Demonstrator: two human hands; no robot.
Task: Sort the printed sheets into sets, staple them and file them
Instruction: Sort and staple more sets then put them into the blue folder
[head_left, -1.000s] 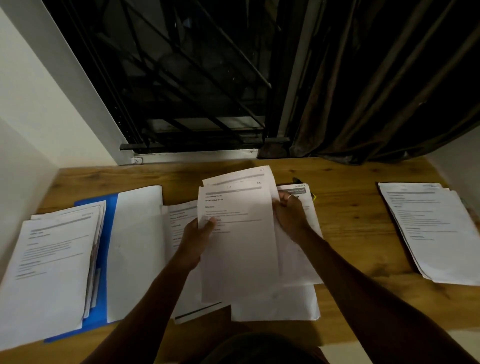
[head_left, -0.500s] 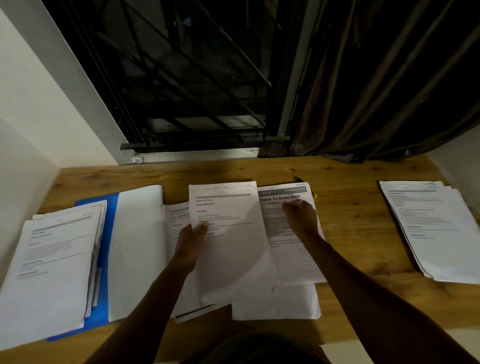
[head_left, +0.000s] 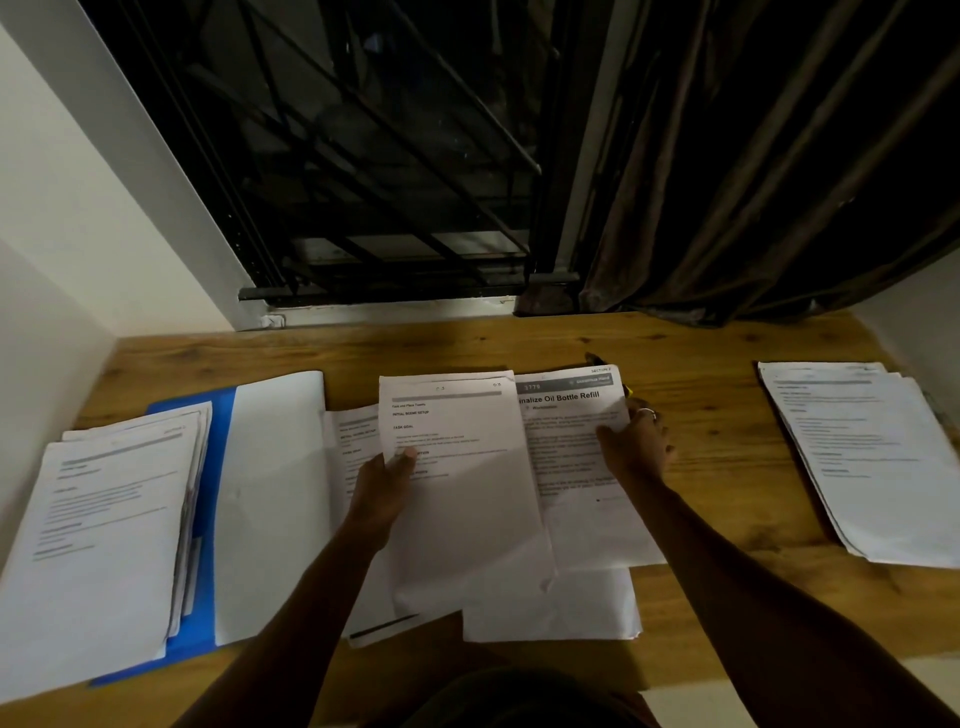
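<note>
Desk (head_left: 711, 395): left hand (head_left: 384, 488) pinches printed sheet (head_left: 467, 519) at its left edge; right hand (head_left: 636, 447) grips titled sheet (head_left: 576, 467) at its right edge, open wood beyond.

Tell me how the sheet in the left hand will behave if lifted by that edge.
Likely floppy: the printed sheet looks thin and its lower right corner curls. Probably very light: the left hand holds it by a thumb pinch at one edge.

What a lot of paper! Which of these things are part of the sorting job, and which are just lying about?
Job: printed sheet pinched by left hand; Oil Bottle Refill sheet held by right hand; left stack; blue folder; right stack.
Not part of it: curtain; window grille; wooden table.
</note>
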